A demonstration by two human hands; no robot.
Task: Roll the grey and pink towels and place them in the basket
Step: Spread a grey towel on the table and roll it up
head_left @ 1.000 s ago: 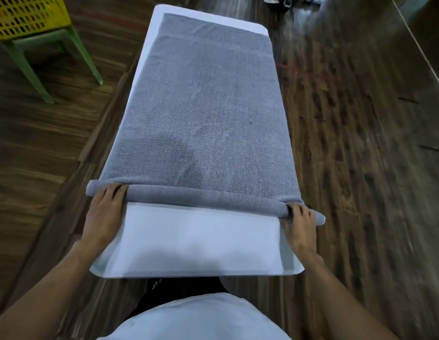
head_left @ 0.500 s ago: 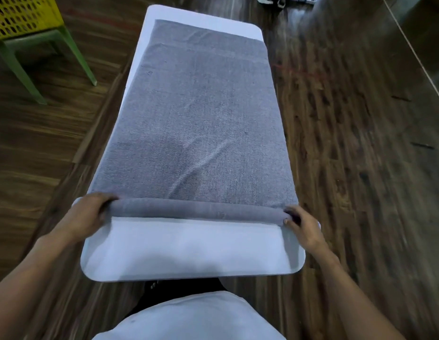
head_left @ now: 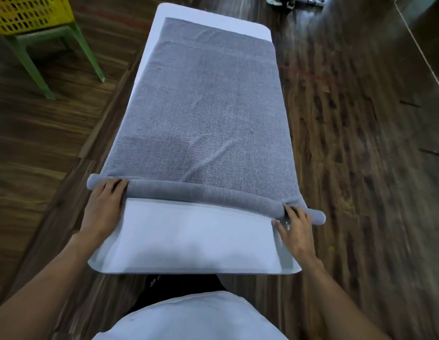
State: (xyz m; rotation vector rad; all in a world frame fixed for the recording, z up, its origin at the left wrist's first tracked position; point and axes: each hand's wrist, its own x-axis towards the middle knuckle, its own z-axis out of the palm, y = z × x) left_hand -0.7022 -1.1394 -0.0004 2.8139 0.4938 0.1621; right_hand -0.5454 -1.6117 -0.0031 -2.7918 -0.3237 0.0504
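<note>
Wood-plank floor (head_left: 360,143) is carrying a white table (head_left: 189,236); grey towel (head_left: 203,106) is lying along it, near edge rolled. Left hand (head_left: 103,207) and right hand (head_left: 295,231) are pressing the roll ends, fingers straight, slightly apart. Yellow basket (head_left: 29,13) is sitting far left of the table. No writing readable.

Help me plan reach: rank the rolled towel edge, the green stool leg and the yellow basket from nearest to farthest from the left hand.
From the left hand:
1. Rolled towel edge, under its fingers.
2. Green stool leg, far left.
3. Yellow basket, top-left corner.
</note>
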